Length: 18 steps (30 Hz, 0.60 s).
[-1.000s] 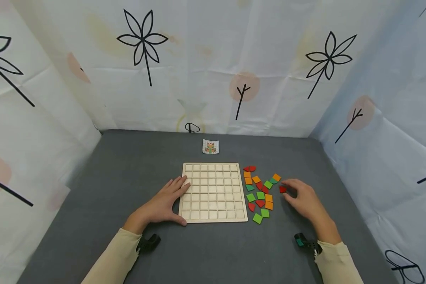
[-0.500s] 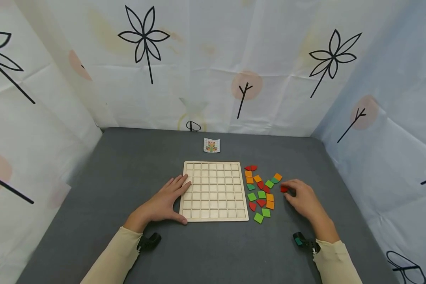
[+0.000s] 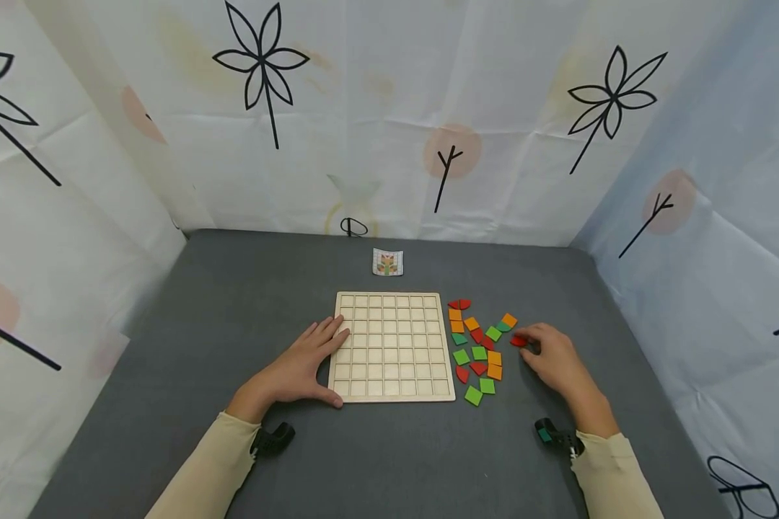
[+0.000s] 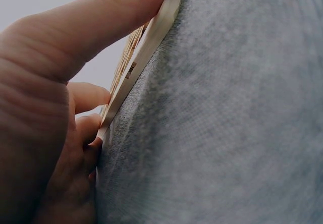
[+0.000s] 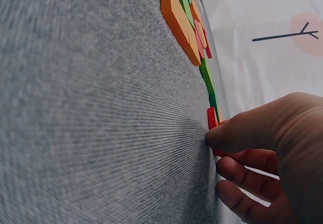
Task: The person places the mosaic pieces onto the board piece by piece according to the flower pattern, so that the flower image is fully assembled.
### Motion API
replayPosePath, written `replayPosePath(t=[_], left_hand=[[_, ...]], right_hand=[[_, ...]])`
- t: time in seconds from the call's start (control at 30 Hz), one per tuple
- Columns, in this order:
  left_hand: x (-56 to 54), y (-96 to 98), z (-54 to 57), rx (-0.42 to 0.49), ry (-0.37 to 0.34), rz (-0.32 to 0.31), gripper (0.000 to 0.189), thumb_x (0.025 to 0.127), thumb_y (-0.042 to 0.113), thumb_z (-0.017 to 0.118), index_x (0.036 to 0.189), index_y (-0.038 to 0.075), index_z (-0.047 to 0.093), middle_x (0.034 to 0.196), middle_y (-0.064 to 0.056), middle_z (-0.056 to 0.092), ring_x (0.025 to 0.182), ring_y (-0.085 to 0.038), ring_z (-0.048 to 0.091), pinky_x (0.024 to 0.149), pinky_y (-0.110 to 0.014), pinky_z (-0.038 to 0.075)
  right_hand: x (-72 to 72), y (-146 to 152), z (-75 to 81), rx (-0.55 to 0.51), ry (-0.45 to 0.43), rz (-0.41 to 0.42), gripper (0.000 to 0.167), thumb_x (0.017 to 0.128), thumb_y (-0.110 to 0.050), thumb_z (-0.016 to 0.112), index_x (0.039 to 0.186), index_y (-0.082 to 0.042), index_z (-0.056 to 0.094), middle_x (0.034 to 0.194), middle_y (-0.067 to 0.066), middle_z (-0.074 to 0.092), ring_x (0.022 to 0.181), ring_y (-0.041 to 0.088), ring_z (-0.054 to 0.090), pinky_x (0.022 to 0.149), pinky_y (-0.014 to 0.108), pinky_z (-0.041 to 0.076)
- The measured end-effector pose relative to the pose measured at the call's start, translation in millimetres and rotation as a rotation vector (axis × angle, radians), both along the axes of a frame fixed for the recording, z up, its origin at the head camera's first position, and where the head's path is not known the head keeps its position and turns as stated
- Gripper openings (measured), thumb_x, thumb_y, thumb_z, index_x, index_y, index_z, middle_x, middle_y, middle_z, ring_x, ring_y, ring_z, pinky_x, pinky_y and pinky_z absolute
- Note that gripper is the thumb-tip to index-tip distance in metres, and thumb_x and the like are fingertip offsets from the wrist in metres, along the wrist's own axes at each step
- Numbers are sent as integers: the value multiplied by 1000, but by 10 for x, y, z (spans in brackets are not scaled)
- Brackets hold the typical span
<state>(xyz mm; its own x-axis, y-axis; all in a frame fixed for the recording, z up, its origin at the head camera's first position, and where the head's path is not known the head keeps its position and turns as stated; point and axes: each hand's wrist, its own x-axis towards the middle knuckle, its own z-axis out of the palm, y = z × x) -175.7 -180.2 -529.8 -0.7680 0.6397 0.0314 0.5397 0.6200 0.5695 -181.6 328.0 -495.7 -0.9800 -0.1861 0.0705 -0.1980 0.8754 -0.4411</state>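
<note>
My left hand (image 3: 301,366) rests on the left edge of a pale wooden grid board (image 3: 389,347), its fingers extended on top and its thumb at the near left corner. In the left wrist view, the thumb (image 4: 96,19) lies along the board's edge (image 4: 144,57). To the right of the loose pieces, my right hand (image 3: 555,360) pinches a small red piece (image 3: 517,341) between thumb and forefinger, low at the tabletop. The right wrist view shows the thumb covering part of this red piece (image 5: 211,118).
Several flat orange, green (image 3: 473,396), red and teal pieces lie between the board and my right hand. A small card with a coloured pattern (image 3: 387,263) lies behind the board. Printed cloth walls (image 3: 389,115) enclose the grey tabletop (image 3: 402,461) at back and sides.
The red piece has turned slightly in my right fingers, staying about where it was. My left hand has stayed on the board. The head view has shifted a little.
</note>
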Motion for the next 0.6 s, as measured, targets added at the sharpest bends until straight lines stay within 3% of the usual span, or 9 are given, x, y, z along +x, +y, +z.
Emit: replayPosePath(t=[0.33,0.6], left_hand=[[-2,3,4,-1,6,0,131,76,63,94,171,1,28,179,-21,12,165,-43,8,131,-61,7],[8,5,1,4,14,-2,131,76,62,95,171,1,28,179,-22,12,165,-43,8,131,-62,8]], right_hand=[[-2,-14,-6,13,-16,-42,29,97,1,76,125,4,76,104,13,69,90,29,60,79,52,53],[23,9,6,-4,-26,-43,17,97,-5,80,112,2,77,96,8,69,86,26,62,77,49,55]])
